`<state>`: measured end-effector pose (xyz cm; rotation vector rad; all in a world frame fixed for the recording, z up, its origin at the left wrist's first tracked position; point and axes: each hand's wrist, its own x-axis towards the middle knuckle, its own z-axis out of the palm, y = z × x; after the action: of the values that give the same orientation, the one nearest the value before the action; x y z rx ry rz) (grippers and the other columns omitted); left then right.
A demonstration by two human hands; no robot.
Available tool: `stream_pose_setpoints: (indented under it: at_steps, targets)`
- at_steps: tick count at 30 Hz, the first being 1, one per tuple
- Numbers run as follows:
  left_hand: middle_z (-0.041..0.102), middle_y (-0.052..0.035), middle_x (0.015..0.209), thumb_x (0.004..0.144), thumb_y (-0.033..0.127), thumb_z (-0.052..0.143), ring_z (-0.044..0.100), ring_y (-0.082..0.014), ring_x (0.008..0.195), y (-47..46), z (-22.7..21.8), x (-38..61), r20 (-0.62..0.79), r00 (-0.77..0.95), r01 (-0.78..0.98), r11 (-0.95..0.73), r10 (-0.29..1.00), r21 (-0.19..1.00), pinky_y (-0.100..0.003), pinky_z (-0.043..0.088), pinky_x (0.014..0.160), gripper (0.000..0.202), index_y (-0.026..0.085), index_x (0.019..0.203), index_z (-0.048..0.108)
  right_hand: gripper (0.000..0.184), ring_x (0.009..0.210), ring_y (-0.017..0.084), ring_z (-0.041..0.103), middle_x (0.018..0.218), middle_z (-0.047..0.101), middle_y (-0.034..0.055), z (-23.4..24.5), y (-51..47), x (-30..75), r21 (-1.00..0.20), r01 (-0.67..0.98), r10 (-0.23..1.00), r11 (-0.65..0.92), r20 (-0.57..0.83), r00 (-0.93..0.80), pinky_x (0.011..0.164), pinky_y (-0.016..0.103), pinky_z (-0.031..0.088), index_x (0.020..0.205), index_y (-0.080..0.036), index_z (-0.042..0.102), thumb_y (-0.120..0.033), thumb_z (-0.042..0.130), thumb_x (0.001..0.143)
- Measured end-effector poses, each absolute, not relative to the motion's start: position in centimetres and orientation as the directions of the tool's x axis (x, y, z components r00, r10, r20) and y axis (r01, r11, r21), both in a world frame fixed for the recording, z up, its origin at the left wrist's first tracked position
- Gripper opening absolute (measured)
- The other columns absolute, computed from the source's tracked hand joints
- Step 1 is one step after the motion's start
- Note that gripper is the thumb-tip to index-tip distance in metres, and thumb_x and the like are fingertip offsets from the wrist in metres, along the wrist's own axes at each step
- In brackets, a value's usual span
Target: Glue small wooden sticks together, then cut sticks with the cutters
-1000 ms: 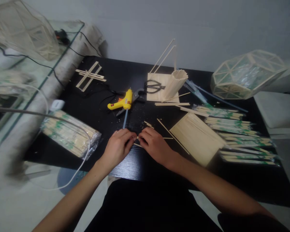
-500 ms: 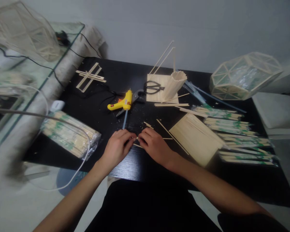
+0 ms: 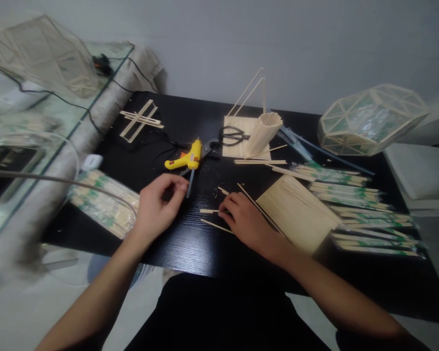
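My right hand [image 3: 247, 222] is closed at the end of thin wooden sticks [image 3: 208, 211] on the black table; its fingers cover part of them. Another thin stick [image 3: 215, 225] lies just in front of it. My left hand [image 3: 159, 202] is loosely curled, with a gap between thumb and fingers and nothing visible in it. Its fingertips are beside the clear glue stick [image 3: 190, 183] that sticks out of a yellow glue gun [image 3: 186, 158]. Pliers [image 3: 208, 147] lie partly under the gun. Short stick offcuts [image 3: 223, 190] are scattered beyond my right hand.
Behind stand a wooden square base with a stick-built cylinder [image 3: 265, 134] and black-handled scissors [image 3: 234, 136]. To the right are a wooden panel [image 3: 296, 209], packs of sticks [image 3: 366, 214] and a faceted frame [image 3: 373, 119]. A wrapped bundle [image 3: 104, 202] and a cable lie left.
My left hand has left the small stick between both hands and moved left and up towards the glue gun. My right hand stays by the sticks, shifted slightly right.
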<state>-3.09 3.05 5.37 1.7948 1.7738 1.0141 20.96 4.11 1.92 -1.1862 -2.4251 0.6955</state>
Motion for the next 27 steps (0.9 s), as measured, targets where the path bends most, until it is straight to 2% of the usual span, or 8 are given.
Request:
stream_pose_setpoints:
  at_steps: [3,6,9,13,18,23,27]
  targets:
    - [0.069,-0.0086,0.111,0.092,0.028,0.059,0.065,-0.0248,0.103,5.5,5.0,-3.0,0.298,-0.102,0.768,-0.115,0.949,0.630,-0.039,0.053,0.093,0.022,0.019,0.110,0.069,0.008,0.095,0.025,0.061,0.098,0.068,0.0100,1.6,4.1,20.7,-0.521,0.655,0.796,0.547,0.083,-0.600,0.091,0.042,0.054,0.093,-0.013,0.070,-0.011,0.064,0.097]
    - [0.061,-0.0161,0.127,0.091,0.028,0.058,0.057,-0.0329,0.123,7.3,4.4,-3.2,0.263,-0.078,0.865,-0.066,0.962,0.497,-0.050,0.046,0.107,0.035,0.016,0.123,0.064,0.011,0.096,0.026,0.059,0.098,0.067,0.0107,1.3,4.0,20.4,-0.483,0.677,0.794,0.555,0.067,-0.604,0.092,0.042,0.053,0.093,-0.013,0.069,-0.012,0.060,0.099]
    - [0.054,-0.0207,0.136,0.089,0.031,0.060,0.051,-0.0391,0.129,8.2,3.8,-3.5,0.186,-0.089,0.918,0.008,0.979,0.396,-0.057,0.045,0.106,0.045,0.014,0.131,0.060,0.015,0.096,0.026,0.058,0.100,0.066,0.0114,1.3,3.8,20.3,-0.463,0.699,0.802,0.545,0.044,-0.596,0.091,0.042,0.053,0.093,-0.014,0.068,-0.011,0.056,0.101]
    - [0.051,-0.0224,0.143,0.091,0.028,0.055,0.049,-0.0412,0.130,8.9,3.3,-3.6,0.136,-0.087,0.942,0.037,0.987,0.334,-0.058,0.044,0.104,0.050,0.013,0.140,0.056,0.018,0.095,0.026,0.057,0.102,0.065,0.0123,1.6,3.7,20.3,-0.456,0.712,0.809,0.534,0.030,-0.587,0.090,0.041,0.052,0.093,-0.014,0.068,-0.009,0.052,0.102]
    - [0.053,-0.0213,0.144,0.095,0.027,0.049,0.052,-0.0405,0.126,9.3,2.8,-3.2,0.106,-0.052,0.954,0.018,0.993,0.300,-0.057,0.043,0.102,0.051,0.016,0.145,0.054,0.015,0.096,0.026,0.057,0.102,0.065,0.0121,1.7,3.7,20.0,-0.470,0.699,0.800,0.539,0.025,-0.599,0.092,0.041,0.050,0.094,-0.014,0.067,-0.010,0.054,0.101]
    - [0.064,-0.0177,0.126,0.097,0.033,0.050,0.055,-0.0393,0.119,9.6,2.4,-2.9,0.115,-0.046,0.956,0.010,0.992,0.295,-0.058,0.039,0.104,0.043,0.019,0.136,0.059,0.017,0.095,0.027,0.056,0.102,0.066,0.0124,1.6,3.6,19.8,-0.433,0.715,0.792,0.548,-0.007,-0.611,0.088,0.042,0.049,0.095,-0.014,0.066,-0.011,0.051,0.103]
    - [0.067,-0.0172,0.115,0.095,0.029,0.051,0.058,-0.0382,0.109,10.0,1.8,-2.9,0.129,-0.052,0.938,0.004,0.990,0.347,-0.056,0.041,0.099,0.036,0.018,0.128,0.061,0.022,0.091,0.028,0.054,0.100,0.066,0.0148,1.6,3.4,19.7,-0.373,0.730,0.782,0.573,-0.015,-0.623,0.083,0.043,0.047,0.094,-0.014,0.064,-0.007,0.045,0.102]
